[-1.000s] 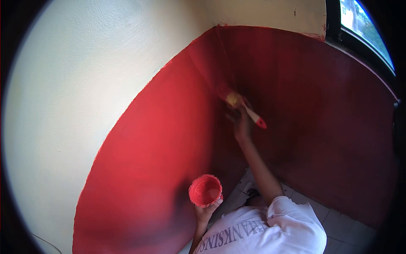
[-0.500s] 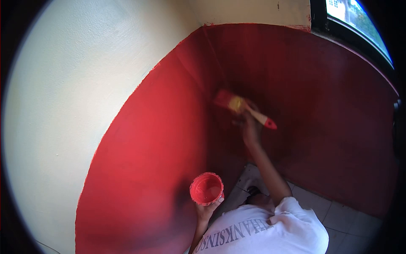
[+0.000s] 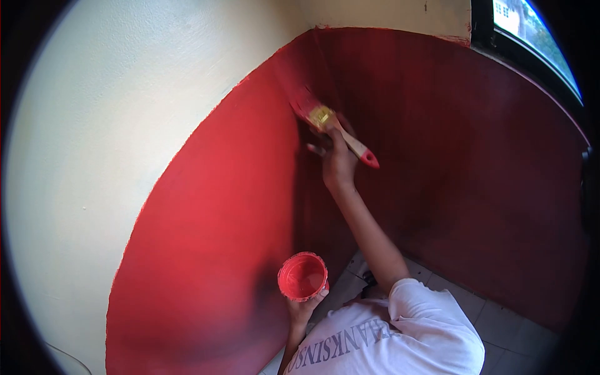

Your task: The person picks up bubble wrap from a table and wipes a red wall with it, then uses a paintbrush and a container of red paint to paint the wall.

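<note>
Red-painted wall (image 3: 206,237) is filling both sides of the corner, while cream wall (image 3: 112,125) above is remaining bare, so I judge the lower band largely covered. Right hand (image 3: 339,164) is clamping a red-tipped wooden paintbrush (image 3: 331,125) against the corner; left hand (image 3: 304,310) is gripping a small red paint cup (image 3: 303,277) below

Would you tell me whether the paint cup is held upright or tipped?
Roughly upright: the paint cup in the left hand shows its open mouth upward, red paint inside, nothing spilling.
</note>
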`<state>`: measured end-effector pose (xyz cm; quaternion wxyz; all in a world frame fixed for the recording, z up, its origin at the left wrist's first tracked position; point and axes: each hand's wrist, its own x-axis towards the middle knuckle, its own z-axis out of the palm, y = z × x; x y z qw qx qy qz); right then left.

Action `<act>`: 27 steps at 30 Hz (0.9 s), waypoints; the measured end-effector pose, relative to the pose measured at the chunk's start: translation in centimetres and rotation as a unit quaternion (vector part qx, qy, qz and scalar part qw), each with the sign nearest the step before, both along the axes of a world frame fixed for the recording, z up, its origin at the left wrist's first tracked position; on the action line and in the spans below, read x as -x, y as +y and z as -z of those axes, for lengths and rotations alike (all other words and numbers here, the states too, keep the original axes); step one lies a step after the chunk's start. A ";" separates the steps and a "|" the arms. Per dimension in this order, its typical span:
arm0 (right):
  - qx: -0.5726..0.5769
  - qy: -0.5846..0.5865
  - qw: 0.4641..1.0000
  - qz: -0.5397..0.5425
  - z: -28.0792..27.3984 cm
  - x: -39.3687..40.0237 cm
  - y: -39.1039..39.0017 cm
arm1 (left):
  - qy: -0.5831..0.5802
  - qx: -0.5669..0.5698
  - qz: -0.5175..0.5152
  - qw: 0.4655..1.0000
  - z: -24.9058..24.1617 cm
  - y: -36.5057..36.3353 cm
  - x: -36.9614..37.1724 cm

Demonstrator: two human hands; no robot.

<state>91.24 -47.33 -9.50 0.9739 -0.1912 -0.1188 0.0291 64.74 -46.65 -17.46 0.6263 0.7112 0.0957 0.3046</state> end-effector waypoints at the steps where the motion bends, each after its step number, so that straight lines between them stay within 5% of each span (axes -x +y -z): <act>1: 0.015 0.027 1.000 0.001 1.8 0.2 0.0 | 0.000 0.000 0.007 1.000 0.1 0.2 0.0; 10: 0.220 0.168 0.960 -0.032 24.0 1.4 -0.1 | 0.025 0.004 0.002 1.000 1.0 0.6 0.7; 15: 0.257 0.215 0.942 -0.031 26.0 1.0 -1.3 | 0.041 -0.008 0.006 0.999 1.4 1.1 0.5; 19: 0.195 0.114 0.974 0.028 16.9 -1.6 -2.3 | 0.069 0.025 0.010 0.997 0.8 0.3 0.8; 23: 0.081 -0.024 0.996 0.040 -0.3 -3.1 -4.1 | 0.014 0.008 0.011 1.000 0.3 0.0 0.3; 27: 0.004 -0.077 0.997 0.000 -6.5 -4.0 -3.4 | -0.005 0.005 -0.003 1.000 0.8 -0.1 0.1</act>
